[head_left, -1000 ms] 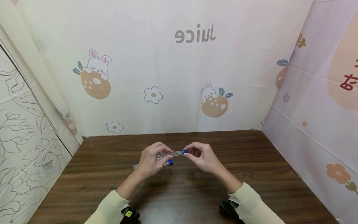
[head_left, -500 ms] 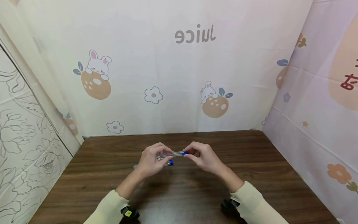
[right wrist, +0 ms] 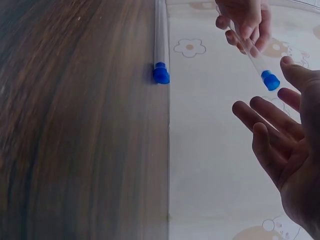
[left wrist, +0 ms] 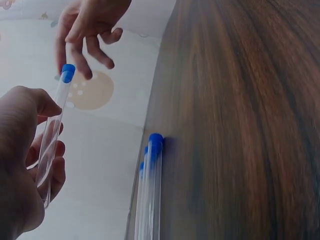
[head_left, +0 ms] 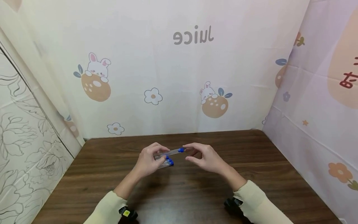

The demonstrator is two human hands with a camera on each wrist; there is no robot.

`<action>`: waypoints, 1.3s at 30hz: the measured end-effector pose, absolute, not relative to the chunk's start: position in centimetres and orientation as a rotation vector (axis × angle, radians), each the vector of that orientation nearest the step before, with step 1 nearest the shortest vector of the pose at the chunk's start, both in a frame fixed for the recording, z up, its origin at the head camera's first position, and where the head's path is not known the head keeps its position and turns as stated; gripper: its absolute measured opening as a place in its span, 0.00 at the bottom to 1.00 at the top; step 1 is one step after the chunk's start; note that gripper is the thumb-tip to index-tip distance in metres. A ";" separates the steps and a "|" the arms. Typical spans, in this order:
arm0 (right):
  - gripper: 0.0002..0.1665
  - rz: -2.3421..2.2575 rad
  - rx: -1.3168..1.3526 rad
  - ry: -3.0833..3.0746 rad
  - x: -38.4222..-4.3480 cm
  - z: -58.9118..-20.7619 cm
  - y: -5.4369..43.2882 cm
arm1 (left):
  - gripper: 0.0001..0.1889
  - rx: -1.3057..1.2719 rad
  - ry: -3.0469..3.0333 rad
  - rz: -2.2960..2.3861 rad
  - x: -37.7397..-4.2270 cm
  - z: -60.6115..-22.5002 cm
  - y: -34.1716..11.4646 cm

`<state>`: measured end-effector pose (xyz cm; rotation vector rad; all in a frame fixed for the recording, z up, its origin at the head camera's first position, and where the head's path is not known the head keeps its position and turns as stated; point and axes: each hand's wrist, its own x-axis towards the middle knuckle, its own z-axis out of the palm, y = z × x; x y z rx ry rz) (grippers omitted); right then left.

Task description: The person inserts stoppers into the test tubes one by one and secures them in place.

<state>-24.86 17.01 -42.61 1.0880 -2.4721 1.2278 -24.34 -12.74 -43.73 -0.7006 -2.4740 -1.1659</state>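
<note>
My left hand pinches a clear test tube with a blue cap, held aslant above the table, cap end up and to the right. My right hand is just right of the cap, its fingers spread and relaxed, one fingertip right at the cap's edge. Nothing lies in its grasp in the right wrist view. Below the held tube, several more capped test tubes lie side by side on the table, partly hidden behind my left hand in the head view.
A dark wood-grain table spreads under both hands. Behind it hangs a pale printed curtain, with more printed cloth along the right side. Black wrist cameras sit at both sleeves.
My right hand has let go of the cap and loosened its fingers. The held tube now tilts more steeply, and my left hand has shifted slightly left, baring more of the lying tubes' caps.
</note>
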 end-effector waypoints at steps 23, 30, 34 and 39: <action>0.19 1.097 0.960 -2.467 -25.7 -43.0 22.4 | 0.13 -0.524 -2.486 -1.110 -24.6 -43.4 -18.2; 0.19 0.938 0.950 -2.460 -25.8 -42.6 22.5 | 0.13 -0.476 -2.493 -1.099 -25.1 -43.9 -18.6; 0.19 0.797 0.947 -2.444 -26.0 -42.7 22.5 | 0.13 -0.450 -2.484 -1.074 -25.5 -44.3 -18.7; 0.17 0.724 0.896 -2.501 -26.1 -42.8 22.6 | 0.12 -0.471 -2.482 -1.073 -26.1 -44.8 -18.7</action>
